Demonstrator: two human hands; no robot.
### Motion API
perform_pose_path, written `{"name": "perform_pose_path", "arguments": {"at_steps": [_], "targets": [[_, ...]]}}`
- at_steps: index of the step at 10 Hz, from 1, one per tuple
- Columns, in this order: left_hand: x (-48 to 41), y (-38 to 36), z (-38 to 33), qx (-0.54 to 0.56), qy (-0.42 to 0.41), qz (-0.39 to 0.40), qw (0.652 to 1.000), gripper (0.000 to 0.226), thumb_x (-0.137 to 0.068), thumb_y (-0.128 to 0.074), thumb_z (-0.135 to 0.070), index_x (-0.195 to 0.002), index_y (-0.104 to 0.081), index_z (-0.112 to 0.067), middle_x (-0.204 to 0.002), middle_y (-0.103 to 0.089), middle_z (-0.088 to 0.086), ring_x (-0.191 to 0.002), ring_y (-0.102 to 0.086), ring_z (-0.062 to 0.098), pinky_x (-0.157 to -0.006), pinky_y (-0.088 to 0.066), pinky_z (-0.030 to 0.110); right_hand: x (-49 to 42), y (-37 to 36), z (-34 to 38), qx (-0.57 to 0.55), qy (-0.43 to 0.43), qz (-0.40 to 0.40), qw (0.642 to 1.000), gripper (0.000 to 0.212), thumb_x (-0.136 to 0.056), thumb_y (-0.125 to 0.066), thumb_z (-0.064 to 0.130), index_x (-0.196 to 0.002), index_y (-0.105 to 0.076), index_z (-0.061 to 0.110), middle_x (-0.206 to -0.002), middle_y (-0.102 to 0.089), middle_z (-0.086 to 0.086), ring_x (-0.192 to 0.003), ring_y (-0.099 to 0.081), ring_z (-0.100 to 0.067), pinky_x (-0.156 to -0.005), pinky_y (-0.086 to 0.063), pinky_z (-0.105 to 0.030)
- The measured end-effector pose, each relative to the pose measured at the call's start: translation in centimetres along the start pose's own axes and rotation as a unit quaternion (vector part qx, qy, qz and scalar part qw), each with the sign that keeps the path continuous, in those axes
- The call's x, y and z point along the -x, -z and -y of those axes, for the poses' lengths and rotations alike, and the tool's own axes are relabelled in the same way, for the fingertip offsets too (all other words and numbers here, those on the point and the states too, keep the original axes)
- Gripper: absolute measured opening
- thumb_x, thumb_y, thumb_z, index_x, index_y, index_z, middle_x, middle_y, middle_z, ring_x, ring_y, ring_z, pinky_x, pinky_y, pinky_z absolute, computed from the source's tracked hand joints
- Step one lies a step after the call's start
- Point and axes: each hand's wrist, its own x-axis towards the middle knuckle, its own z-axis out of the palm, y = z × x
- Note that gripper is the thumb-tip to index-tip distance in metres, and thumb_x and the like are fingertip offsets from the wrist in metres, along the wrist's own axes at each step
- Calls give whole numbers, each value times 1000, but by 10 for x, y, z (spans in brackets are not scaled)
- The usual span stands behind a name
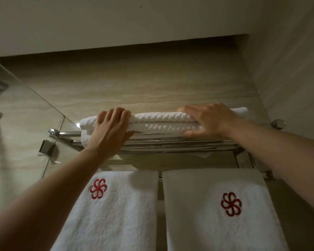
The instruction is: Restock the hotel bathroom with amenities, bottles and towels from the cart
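Hanging towels: nearest us, at the bottom of the frame, the left logo towel (pixel 116 214) and the right logo towel (pixel 216 223) drape from a lower rail side by side, red emblems facing out.
Folded towel: the folded towel (pixel 163 122) lies along the rack shelf (pixel 170 144) in the middle of the frame, long fold toward us, against the beige wall.
Left hand: our left hand (pixel 111 127) sits at the towel's left end, fingers curled over the top and palm against the front fold, so its grip is clamped on the towel.
Right hand: our right hand (pixel 207 122) sits toward the right end, fingers spread over the top and thumb tucked under the lower fold. That grip is clamped on the towel too.
Step in hand: we judge that we are seating and squaring the folded towel on the shelf.
Doing it well: we push both ends back evenly so the front fold runs parallel to the bars, and pinch the layers together until the bars carry the weight.
Left end: it seems to sag over the front bar near the glass panel (pixel 25 109), so a small slide toward the right of the frame should help.
Watch for: our forearms pass just above the hanging towels, and dropped elbows could drag them askew.
Unclear: a white strip shows behind the right hand, and we cannot tell whether it is the same towel or another.
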Motion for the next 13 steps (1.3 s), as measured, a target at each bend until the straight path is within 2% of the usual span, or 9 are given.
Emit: {"name": "perform_pose_path", "arguments": {"at_steps": [2, 3, 6, 8, 9, 10, 11, 12, 13], "targets": [[-34, -19, 21, -50, 41, 38, 997, 47, -84, -57, -46, -121, -43, -20, -129, -42, 13, -122, -36, 35, -107, -16, 59, 6, -14, -2, 95, -58, -32, 993, 58, -84, -31, 68, -117, -44, 23, -104, -67, -1, -78, -63, -24, -61, -34, -29], [-47, -28, 30, -65, 59, 76, 993, 53, -83, -58, -48, -128, -40, -26, -137, -34, 11, -129, -27, 35, -108, -12, 59, -1, -20, 6, 96, -91, -34, 991, 56, -85, -30, 68, -112, -46, 21, -96, -67, -2, -73, -61, -23, -59, -35, -29], [-12, -20, 14, 46, 117, 52, 991, 45, -89, -42, -50, -116, -46, -14, -114, -54, 14, -104, -48, 31, -92, -34, 44, 4, -17, 6, 86, -89, -47, 991, 56, -86, -29, 67, -105, -48, 17, -87, -67, -3, -60, -47, -17, -55, -30, -26], [16, -12, -3, 13, 131, 69, 989, 48, -93, -32, -46, -130, -37, -17, -133, -43, 9, -128, -36, 29, -111, -17, 54, 13, -13, 20, 50, -125, -61, 989, 55, -83, -30, 64, -100, -51, 16, -93, -66, -5, -78, -60, -24, -67, -39, -31], [20, -8, -11, 20, 164, 95, 982, 56, -95, -28, -47, -142, -24, -18, -148, -28, 5, -140, -17, 24, -115, -11, 51, 18, -9, 30, 54, -168, -22, 984, 53, -87, -30, 61, -113, -48, 17, -108, -62, -5, -95, -57, -24, -84, -42, -37], [24, 2, -18, 32, 192, 168, 966, 64, -95, -20, -52, -148, 0, -22, -158, 0, -1, -145, 6, 19, -115, -1, 46, 23, -4, 42, 24, -202, 15, 979, 50, -94, -32, 51, -132, -37, 20, -128, -52, -4, -115, -47, -24, -99, -33, -39], [35, 25, -26, 47, 160, 187, 968, 63, -96, -21, -50, -148, 7, -26, -157, 13, -2, -142, 15, 15, -114, 3, 41, 34, 8, 55, -18, -218, 33, 975, 52, -96, -32, 43, -142, -28, 19, -146, -37, -2, -134, -32, -22, -112, -18, -40], [48, 59, -38, 84, 107, 148, 980, 59, -97, -26, -42, -148, 0, -28, -156, 11, -3, -137, 17, 9, -112, 5, 34, 46, 31, 74, -37, -210, 38, 976, 50, -97, -28, 40, -143, -31, 20, -151, -32, -1, -140, -24, -17, -116, -8, -40], [50, 94, -45, 126, 64, 173, 975, 56, -95, -29, -41, -147, -14, -27, -157, -4, -3, -143, 0, 14, -112, -2, 34, 56, 53, 92, -52, -193, 54, 978, 46, -97, -28, 38, -138, -39, 21, -148, -37, 1, -139, -27, -14, -116, -7, -38]]}}
